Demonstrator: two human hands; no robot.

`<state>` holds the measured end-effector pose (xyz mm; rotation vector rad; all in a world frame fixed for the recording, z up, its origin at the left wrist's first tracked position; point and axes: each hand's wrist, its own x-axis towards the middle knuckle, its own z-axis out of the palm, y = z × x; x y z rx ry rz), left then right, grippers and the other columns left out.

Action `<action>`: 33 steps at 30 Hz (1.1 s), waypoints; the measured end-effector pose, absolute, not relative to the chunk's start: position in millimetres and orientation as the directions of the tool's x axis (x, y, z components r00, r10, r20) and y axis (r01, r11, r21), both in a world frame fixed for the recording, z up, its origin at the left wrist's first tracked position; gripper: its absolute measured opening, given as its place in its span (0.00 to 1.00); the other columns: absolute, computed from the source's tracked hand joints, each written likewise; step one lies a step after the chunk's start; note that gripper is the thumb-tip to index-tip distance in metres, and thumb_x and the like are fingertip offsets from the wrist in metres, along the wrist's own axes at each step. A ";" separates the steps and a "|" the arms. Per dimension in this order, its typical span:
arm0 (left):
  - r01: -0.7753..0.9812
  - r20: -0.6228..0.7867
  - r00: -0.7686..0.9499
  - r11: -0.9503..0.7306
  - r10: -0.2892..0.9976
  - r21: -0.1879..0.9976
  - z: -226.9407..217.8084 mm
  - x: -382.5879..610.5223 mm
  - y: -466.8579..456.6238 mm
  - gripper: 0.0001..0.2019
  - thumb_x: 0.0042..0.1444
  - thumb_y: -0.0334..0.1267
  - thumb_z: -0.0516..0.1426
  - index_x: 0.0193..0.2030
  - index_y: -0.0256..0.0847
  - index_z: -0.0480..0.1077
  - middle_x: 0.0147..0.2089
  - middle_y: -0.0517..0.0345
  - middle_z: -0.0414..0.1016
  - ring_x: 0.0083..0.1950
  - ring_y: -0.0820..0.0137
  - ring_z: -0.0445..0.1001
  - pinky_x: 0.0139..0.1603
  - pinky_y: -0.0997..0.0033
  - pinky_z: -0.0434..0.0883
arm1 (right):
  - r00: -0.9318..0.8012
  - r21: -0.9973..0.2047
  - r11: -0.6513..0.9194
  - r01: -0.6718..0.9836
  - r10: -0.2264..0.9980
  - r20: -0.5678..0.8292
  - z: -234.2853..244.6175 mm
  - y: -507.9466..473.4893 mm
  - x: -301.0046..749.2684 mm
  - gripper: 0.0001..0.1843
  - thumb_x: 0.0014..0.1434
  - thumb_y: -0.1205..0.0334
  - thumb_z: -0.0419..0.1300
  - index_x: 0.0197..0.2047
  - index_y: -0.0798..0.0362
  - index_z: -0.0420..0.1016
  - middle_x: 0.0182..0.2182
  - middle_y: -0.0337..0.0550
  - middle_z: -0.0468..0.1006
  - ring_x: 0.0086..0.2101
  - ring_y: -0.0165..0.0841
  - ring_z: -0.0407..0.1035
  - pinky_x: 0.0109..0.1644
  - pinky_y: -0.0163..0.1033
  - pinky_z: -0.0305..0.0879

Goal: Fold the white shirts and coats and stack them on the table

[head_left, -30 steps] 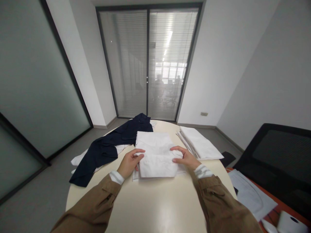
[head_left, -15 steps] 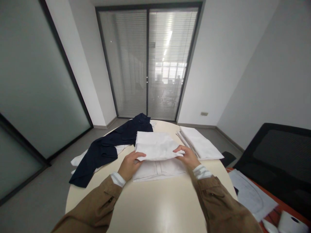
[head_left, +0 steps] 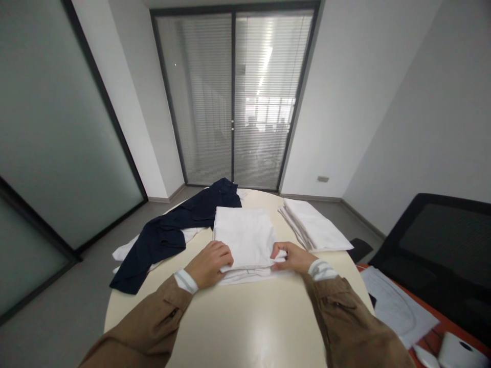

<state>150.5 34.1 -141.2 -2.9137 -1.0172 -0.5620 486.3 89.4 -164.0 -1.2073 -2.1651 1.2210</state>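
A folded white garment (head_left: 245, 235) lies in layers on the round cream table (head_left: 245, 327), and its kind does not show. My left hand (head_left: 213, 261) is closed on the near left corner of the top fold, fingertips curled over the edge. At the near right corner, my right hand (head_left: 294, 257) pinches the cloth between thumb and fingers. The lower layers stick out a little below the top fold's edge. Both hands rest close to the table.
Beyond my left hand, dark navy clothing (head_left: 163, 237) sprawls over white cloth (head_left: 125, 250). A stack of folded white cloth (head_left: 316, 225) is on the right. Past the table's right edge are a black mesh chair (head_left: 441, 255) and a paper sheet (head_left: 399, 301).
My hands have brought the top fold's near edge down and toward me, covering more of the lower layers. The navy clothing and right-hand stack have not moved.
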 end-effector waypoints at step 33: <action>0.754 0.120 0.629 -0.640 0.768 0.148 -137.9 155.3 26.7 0.09 0.53 0.41 0.62 0.38 0.44 0.69 0.38 0.60 0.76 0.39 0.65 0.74 0.36 0.69 0.64 | -0.564 -0.806 0.230 0.546 0.812 -0.150 -152.7 87.6 493.0 0.26 0.41 0.51 0.74 0.41 0.51 0.74 0.32 0.36 0.71 0.35 0.34 0.65 0.40 0.36 0.60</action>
